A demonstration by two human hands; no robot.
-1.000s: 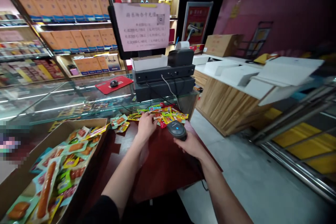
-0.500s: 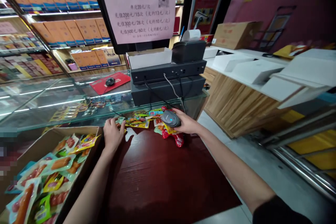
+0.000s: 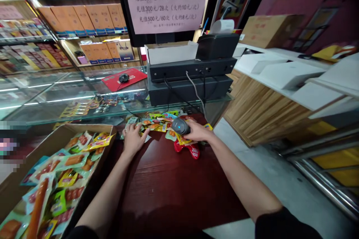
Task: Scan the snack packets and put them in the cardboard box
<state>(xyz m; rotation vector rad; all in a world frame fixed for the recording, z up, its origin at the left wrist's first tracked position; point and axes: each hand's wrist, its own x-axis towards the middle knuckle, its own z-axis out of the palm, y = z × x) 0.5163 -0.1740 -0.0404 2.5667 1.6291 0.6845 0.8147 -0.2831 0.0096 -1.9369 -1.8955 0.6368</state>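
Observation:
My right hand (image 3: 198, 130) is wrapped round a dark grey barcode scanner (image 3: 181, 125) with a small blue light on its top. Beneath and beside the scanner lie packaged snacks (image 3: 161, 126) in yellow, green and clear wrappers, in a heap along the far edge of the dark red table (image 3: 157, 183). Red wrapped packets (image 3: 193, 150) rest just in front of the right hand. At the left end of the heap, my left hand (image 3: 134, 138) has its fingers spread, its fingertips by the packets; whether it presses on one I cannot tell.
An open cardboard box (image 3: 105, 145) of packaged sausages stands at the left. Behind the heap are a glass counter (image 3: 84, 108), a black cash drawer (image 3: 190, 91), cables, a receipt printer (image 3: 218, 46) and a monitor bearing a paper sign (image 3: 168, 3). White boxes (image 3: 291, 76) fill the right counter.
The camera view has shifted, with the monitor now higher in the picture. My left hand has moved right and its fingers are more spread. The scanner stays in my right hand over the packets.

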